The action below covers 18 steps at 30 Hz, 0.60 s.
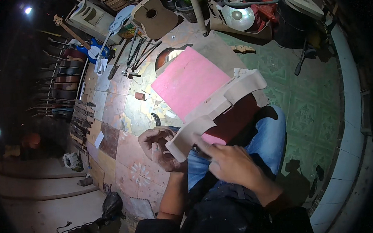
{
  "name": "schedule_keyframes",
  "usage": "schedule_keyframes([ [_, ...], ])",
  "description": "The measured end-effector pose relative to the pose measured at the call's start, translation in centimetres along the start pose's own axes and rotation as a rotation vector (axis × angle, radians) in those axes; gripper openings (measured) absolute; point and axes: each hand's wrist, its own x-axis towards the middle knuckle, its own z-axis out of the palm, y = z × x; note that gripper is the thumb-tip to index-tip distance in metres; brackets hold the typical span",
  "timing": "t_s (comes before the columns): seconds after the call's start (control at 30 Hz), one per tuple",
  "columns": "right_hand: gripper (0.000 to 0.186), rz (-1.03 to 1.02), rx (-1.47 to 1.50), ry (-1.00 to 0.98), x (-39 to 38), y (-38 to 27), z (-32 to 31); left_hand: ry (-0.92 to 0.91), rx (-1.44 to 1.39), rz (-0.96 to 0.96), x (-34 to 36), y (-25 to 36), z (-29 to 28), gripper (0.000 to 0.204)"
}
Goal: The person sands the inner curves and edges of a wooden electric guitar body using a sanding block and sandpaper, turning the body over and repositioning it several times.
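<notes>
A pale, unpainted wooden piece [211, 109], shaped like part of a guitar body with two curved horns, lies aslant above my lap. My left hand [160, 147] is at its near left end, fingers curled and thumb bent against the horn; part of the palm is hidden behind the wood. My right hand [235, 164] reaches to the inner curve of that horn. Its index finger stretches out against the edge, while the other fingers fold under; whatever they hold is hidden. Beneath the wood is a pink board [191, 82], its near part dark red in shadow.
A sunburst guitar body [163, 58] lies behind the board, near a guitar headstock [244, 49]. Clamps and tools [139, 55] lie on the tiles beside a small brown cylinder [140, 96]. An acoustic guitar body [154, 19], a blue guitar [92, 49] and a black bucket [291, 26] stand farther back.
</notes>
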Motion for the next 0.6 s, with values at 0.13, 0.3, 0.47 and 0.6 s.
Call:
schedule_keyframes([
  [0.13,0.083,0.179,-0.197,0.081,0.0,-0.3,-0.1,-0.013,0.050,-0.012,-0.4,0.1,0.1,0.047],
  [0.3,0.089,0.150,-0.122,0.031,-0.9,-0.5,-0.2,-0.012,0.024,-0.010,-0.8,0.2,0.7,0.050],
  [0.47,0.094,0.212,-0.183,0.064,-0.2,-0.5,-0.7,-0.150,0.193,0.239,-1.3,-0.1,2.0,0.051],
  [0.6,0.073,0.110,0.080,0.103,-2.3,-0.8,-2.3,-0.263,0.390,0.352,-1.7,-0.2,1.6,0.057],
])
